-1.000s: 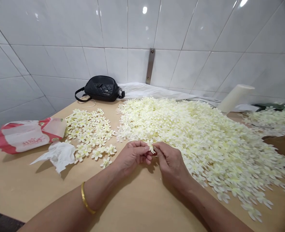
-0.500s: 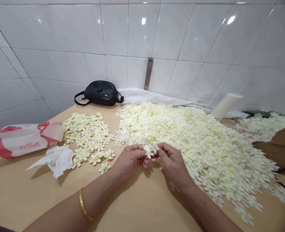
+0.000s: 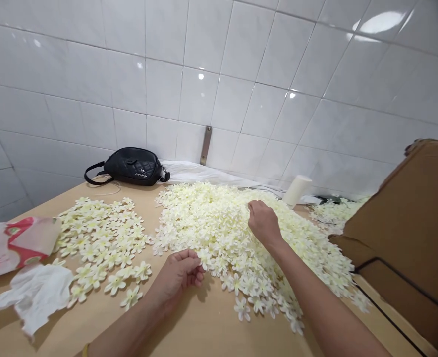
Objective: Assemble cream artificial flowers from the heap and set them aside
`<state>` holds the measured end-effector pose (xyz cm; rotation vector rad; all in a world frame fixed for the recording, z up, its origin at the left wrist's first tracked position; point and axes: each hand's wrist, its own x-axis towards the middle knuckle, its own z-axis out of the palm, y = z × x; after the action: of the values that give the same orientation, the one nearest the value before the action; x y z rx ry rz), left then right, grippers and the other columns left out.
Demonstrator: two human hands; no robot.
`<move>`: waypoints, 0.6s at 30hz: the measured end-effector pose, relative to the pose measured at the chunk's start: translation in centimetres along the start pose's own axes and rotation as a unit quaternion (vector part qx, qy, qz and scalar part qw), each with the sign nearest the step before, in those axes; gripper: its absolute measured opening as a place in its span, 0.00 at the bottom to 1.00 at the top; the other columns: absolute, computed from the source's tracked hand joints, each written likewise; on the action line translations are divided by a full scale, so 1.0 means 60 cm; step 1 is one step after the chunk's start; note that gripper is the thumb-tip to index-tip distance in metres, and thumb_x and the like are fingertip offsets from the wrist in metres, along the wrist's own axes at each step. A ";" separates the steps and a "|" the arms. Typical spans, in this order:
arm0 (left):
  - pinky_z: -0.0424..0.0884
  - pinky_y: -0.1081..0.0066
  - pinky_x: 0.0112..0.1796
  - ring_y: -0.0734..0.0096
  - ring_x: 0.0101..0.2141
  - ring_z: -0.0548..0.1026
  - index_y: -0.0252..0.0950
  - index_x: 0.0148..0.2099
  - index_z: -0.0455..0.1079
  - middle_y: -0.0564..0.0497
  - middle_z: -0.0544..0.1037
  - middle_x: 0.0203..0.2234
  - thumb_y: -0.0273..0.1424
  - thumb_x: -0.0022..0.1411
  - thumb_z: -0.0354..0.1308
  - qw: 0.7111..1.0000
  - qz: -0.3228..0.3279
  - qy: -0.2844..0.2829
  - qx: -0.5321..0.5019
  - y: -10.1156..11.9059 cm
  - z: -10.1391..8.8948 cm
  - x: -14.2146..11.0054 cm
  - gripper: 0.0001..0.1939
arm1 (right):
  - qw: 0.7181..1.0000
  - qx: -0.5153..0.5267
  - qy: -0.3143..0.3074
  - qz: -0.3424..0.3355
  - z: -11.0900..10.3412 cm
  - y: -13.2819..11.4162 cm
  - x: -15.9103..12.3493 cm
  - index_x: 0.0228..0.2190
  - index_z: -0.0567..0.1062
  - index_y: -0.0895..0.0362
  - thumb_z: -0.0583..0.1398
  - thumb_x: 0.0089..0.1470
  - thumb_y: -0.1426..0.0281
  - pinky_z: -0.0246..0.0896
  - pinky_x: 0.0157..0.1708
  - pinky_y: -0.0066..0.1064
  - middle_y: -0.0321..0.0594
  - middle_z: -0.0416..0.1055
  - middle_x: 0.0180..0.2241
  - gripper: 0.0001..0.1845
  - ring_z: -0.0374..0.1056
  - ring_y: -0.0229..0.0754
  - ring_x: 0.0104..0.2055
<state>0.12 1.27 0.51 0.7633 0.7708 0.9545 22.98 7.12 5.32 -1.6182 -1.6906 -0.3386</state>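
Red-and-white plastic packaging point(image 3: 18, 243) is laid at the far left beside crumpled tissue point(image 3: 33, 292), and a loose patch of cream artificial blossoms point(image 3: 100, 238) is spread on the wooden table point(image 3: 204, 322), with a black quilted handbag point(image 3: 130, 166) behind it. The left hand point(image 3: 178, 277) is held half open and apparently empty at the edge of a larger blossom heap point(image 3: 219, 233). The right hand point(image 3: 263, 223) is curled over that heap, its fingers drawn together; whether anything is gripped cannot be told.

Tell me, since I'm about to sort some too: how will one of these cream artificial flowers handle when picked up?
A single cream artificial flower will probably feel very light and floppy: its thin petals lie flat, and those in the heap overlap without looking crushed. It may also slide easily, since loose ones sit separately on the smooth wooden tabletop.
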 end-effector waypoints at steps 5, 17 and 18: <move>0.61 0.77 0.21 0.79 0.17 0.66 0.32 0.23 0.61 0.52 0.69 0.15 0.24 0.46 0.57 1.000 0.000 0.003 0.003 0.000 -0.001 0.002 0.06 | 1.000 0.017 0.007 -0.015 0.005 -0.021 0.004 0.28 0.70 0.58 0.49 0.51 0.72 0.55 0.33 0.32 0.44 0.68 0.29 0.10 0.63 0.43 0.33; 0.62 0.77 0.22 0.79 0.18 0.66 0.30 0.25 0.64 0.51 0.69 0.16 0.24 0.47 0.57 0.999 0.007 -0.028 -0.042 -0.009 -0.006 0.002 0.04 | 0.963 0.197 -0.167 -0.078 0.005 -0.163 -0.174 0.32 0.71 0.58 0.48 0.54 0.74 0.58 0.31 0.29 0.41 0.67 0.28 0.12 0.63 0.39 0.31; 0.63 0.77 0.23 0.79 0.19 0.67 0.30 0.25 0.64 0.50 0.70 0.17 0.25 0.47 0.58 0.998 0.009 -0.036 -0.040 -0.009 -0.007 0.003 0.04 | 0.962 0.201 -0.166 -0.077 0.010 -0.161 -0.176 0.33 0.71 0.58 0.48 0.54 0.75 0.59 0.31 0.29 0.42 0.67 0.29 0.12 0.63 0.40 0.31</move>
<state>0.06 1.30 -0.17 0.7317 0.6597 0.9627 12.79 -1.85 0.77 -1.2924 -1.9865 0.2078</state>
